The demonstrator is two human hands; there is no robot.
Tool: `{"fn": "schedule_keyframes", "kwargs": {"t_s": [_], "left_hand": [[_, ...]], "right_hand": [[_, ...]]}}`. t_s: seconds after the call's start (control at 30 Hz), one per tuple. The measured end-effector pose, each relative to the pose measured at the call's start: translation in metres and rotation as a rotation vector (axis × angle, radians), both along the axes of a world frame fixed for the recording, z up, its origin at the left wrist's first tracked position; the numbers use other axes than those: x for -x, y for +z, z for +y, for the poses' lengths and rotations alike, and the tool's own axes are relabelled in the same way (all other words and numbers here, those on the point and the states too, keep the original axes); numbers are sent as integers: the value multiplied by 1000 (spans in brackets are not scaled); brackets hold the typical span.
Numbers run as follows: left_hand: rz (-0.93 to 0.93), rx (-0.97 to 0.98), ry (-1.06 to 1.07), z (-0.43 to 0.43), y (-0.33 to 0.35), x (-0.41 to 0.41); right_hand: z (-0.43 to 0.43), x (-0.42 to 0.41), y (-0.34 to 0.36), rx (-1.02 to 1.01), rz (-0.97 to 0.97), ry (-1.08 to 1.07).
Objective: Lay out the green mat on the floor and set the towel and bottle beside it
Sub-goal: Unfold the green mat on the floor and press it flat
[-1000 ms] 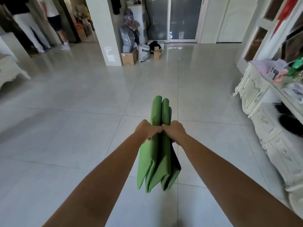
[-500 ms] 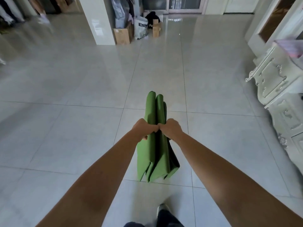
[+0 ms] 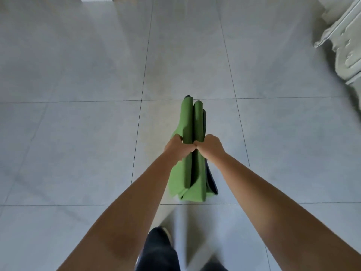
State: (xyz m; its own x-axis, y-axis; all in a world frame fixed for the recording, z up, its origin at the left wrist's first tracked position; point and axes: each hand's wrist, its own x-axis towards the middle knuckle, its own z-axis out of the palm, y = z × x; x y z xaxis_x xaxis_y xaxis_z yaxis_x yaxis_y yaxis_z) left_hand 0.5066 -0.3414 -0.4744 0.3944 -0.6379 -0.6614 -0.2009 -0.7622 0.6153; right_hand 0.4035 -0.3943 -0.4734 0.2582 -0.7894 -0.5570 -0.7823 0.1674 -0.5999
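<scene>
Item 1. Mat (image 3: 198,173) – green, folded into several layers, with a dark underside showing along its right edge. It is held out in front of the person at arm's length, above the floor (image 3: 78,143) and near the middle of the view. The rounded folds stand together at the end away from the person. At the nearer end the layers splay apart and hang loose. Whether any part of it touches the tiles cannot be told.

Item 2. Left hand (image 3: 176,147) – fingers curled round the left side of the folded mat, gripping it about halfway along. The bare forearm runs in from the lower left.

Item 3. Right hand (image 3: 212,146) – fingers curled round the right side of the mat at the same height. Its knuckles touch those of the left hand across the top of the folds. The bare forearm runs in from the lower right.

Item 4. Floor – large pale grey tiles with thin dark joints, glossy.

Item 5. Cabinet (image 3: 343,40) – white with carved ornament, at the upper right edge, well apart from the mat. It is only partly in view and blurred.

Item 6. Leg (image 3: 158,253) – in dark trousers, at the bottom centre between the forearms. A shoe (image 3: 166,232) shows at its tip, blurred.
</scene>
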Motion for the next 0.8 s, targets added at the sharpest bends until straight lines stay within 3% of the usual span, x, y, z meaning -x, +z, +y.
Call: {"fn": "schedule_keyframes", "kwargs": {"t_s": [0.17,0.43,0.6,0.8], "left_hand": [[-61,-26,-82,2,-122,-8],[-62,62,-126,9,-253,-6],[-66,123,-48,17,-276,-1],[-110,-6,-35,22,-258,10]], "right_hand": [[7,-7,-122,12,27,36],[15,-5,-240,84,7,132],[15,-3,-261,133,-21,131],[19,8,-251,-7,-8,165]]}}
